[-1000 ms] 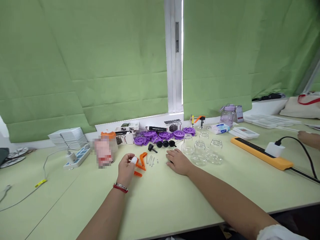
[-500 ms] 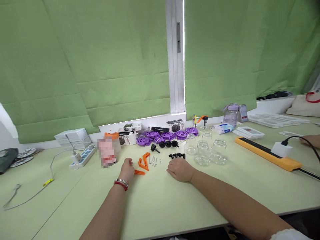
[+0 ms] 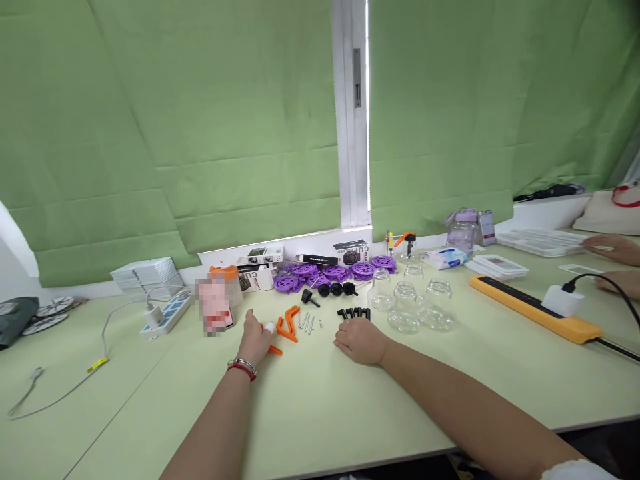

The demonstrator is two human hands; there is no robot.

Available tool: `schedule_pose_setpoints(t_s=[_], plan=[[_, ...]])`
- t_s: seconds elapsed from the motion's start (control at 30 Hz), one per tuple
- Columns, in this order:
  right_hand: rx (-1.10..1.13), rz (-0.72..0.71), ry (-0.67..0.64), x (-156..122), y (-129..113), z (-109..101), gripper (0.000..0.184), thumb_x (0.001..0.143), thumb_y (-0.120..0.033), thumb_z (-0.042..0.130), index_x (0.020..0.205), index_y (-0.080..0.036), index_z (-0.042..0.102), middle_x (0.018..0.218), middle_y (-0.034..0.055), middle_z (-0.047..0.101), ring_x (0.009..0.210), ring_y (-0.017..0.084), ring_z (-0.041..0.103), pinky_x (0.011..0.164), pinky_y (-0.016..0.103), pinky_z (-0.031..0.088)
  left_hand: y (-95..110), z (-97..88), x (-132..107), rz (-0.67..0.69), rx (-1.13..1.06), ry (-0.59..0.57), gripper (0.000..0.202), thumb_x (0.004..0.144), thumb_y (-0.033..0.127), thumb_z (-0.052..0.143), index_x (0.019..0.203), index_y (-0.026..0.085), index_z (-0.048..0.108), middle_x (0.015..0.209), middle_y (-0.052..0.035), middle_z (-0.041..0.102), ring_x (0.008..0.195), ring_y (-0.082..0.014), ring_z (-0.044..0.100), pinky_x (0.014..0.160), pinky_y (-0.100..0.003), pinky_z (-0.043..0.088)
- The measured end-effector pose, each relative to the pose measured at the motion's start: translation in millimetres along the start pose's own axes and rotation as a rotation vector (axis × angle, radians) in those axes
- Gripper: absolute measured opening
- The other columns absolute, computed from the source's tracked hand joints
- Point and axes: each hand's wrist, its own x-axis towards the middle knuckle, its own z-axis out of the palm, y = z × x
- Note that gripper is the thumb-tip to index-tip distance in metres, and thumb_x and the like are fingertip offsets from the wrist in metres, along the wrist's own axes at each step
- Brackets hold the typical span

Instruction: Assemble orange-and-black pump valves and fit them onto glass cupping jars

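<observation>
My left hand [image 3: 256, 341] is over an orange handle piece [image 3: 275, 350], partly covering it. Its thumb and fingers are apart, with a bit of orange showing between them; a white patch covers the thumb tip. Other angled orange handles [image 3: 289, 325] lie just to the right, beside thin metal pins [image 3: 307, 323] and tiny silver pieces [image 3: 321, 324]. My right hand [image 3: 361, 341] rests on the table with its fingers bent and pressed together, directly in front of a row of short black parts [image 3: 355, 312]. What those fingers hold, if anything, is hidden.
Behind lie purple round parts [image 3: 335, 272], black round knobs [image 3: 337, 289] and a black part with a rod [image 3: 309, 297]. Clear glass jars [image 3: 404, 310] stand at right, before a yellow power strip [image 3: 530, 310]. A power strip [image 3: 166, 319] is left. Another person's hands [image 3: 617, 248] are far right.
My left thumb has spread away from the fingers, and the orange handle beneath has turned slightly toward me. My right hand is still. Another person's second hand has appeared at far right.
</observation>
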Motion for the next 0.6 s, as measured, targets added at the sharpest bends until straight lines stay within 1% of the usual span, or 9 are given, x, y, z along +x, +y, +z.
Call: schedule_pose_setpoints(t_s=[0.07,0.1,0.17,0.27,0.33,0.47,0.53,0.6], plan=[[0.004,0.001,-0.004,0,0,0,0.034,0.092,-0.026,0.037,0.076,-0.014,0.064,0.076,0.0071,0.065,0.069,0.017,0.057,0.063,0.029,0.035,1,4.1,-1,0.012,0.063,-0.005,0.078,0.073,0.024,0.062,0.138,0.007,0.021,0.14,-0.0263,0.032,0.133,-0.0332,0.03,0.107,-0.047,0.027],[0.005,0.002,-0.004,0,0,0,0.034,0.092,-0.027,0.037,0.076,-0.014,0.064,0.076,0.0072,0.065,0.07,0.017,0.057,0.063,0.029,0.036,3,5.5,-2,0.015,0.101,-0.015,0.077,0.075,0.024,0.06,0.139,0.007,0.02,0.141,-0.0257,0.03,0.133,-0.0323,0.03,0.107,-0.046,0.028],[0.006,0.004,-0.006,0,1,0,0.034,0.092,-0.027,0.037,0.076,-0.014,0.064,0.076,0.0073,0.065,0.07,0.017,0.057,0.063,0.029,0.036,8,6.8,-5,0.037,0.149,-0.051,0.074,0.077,0.02,0.056,0.14,0.009,0.019,0.141,-0.0235,0.03,0.128,-0.0299,0.037,0.104,-0.042,0.034],[0.006,0.006,-0.01,0,1,0,0.033,0.092,-0.027,0.037,0.076,-0.014,0.064,0.077,0.0071,0.065,0.071,0.017,0.057,0.064,0.029,0.037,16,6.1,-10,0.055,0.191,-0.092,0.071,0.074,0.008,0.05,0.14,0.012,0.023,0.139,-0.0189,0.033,0.113,-0.0233,0.051,0.097,-0.036,0.042],[0.008,0.009,-0.011,0,0,1,0.033,0.092,-0.026,0.038,0.077,-0.014,0.064,0.077,0.0071,0.065,0.071,0.017,0.057,0.065,0.029,0.038,19,4.7,-12,0.06,0.217,-0.084,0.07,0.072,0.004,0.049,0.138,0.012,0.027,0.137,-0.0179,0.035,0.107,-0.021,0.054,0.095,-0.035,0.043],[0.019,0.006,-0.016,0,1,2,0.032,0.092,-0.026,0.039,0.077,-0.014,0.065,0.078,0.0076,0.065,0.073,0.017,0.058,0.067,0.029,0.038,17,2.5,-11,0.109,0.293,-0.025,0.064,0.072,0.008,0.053,0.133,0.011,0.034,0.133,-0.0176,0.041,0.104,-0.022,0.055,0.094,-0.036,0.044],[0.021,0.006,-0.016,0,1,2,0.032,0.092,-0.027,0.039,0.077,-0.014,0.065,0.078,0.0079,0.065,0.072,0.017,0.058,0.067,0.029,0.039,17,4.1,-10,0.155,0.341,0.007,0.06,0.073,0.012,0.054,0.131,0.011,0.037,0.132,-0.0173,0.043,0.108,-0.0237,0.054,0.095,-0.037,0.043],[0.025,0.008,-0.013,0,1,1,0.033,0.092,-0.027,0.038,0.077,-0.014,0.064,0.078,0.0081,0.065,0.072,0.017,0.058,0.067,0.029,0.039,20,9.2,-11,0.195,0.384,0.024,0.055,0.074,0.015,0.054,0.128,0.012,0.04,0.131,-0.0169,0.046,0.114,-0.0259,0.051,0.098,-0.038,0.039]])
